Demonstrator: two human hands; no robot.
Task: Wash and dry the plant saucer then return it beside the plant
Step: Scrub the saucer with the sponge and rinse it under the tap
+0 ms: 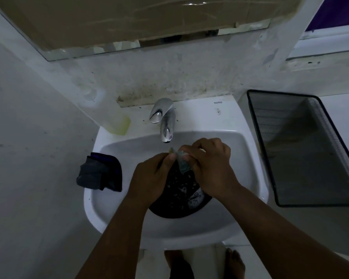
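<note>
left hand (151,174), right hand (208,166): both pinching small sachet (182,161) | saucer (179,196): lying in sink (250,158) basin | cloth (101,173): sitting on left rim

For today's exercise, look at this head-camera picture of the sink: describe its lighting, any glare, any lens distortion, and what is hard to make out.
Head view: dim, flat light with a bluish cast; bright glare streaks on the chrome tap; wide-angle bending curves the mirror edge and the mesh basket; the dark saucer in the sink shows little detail, and the small item pinched between left hand and right hand is too blurred to identify.
</note>
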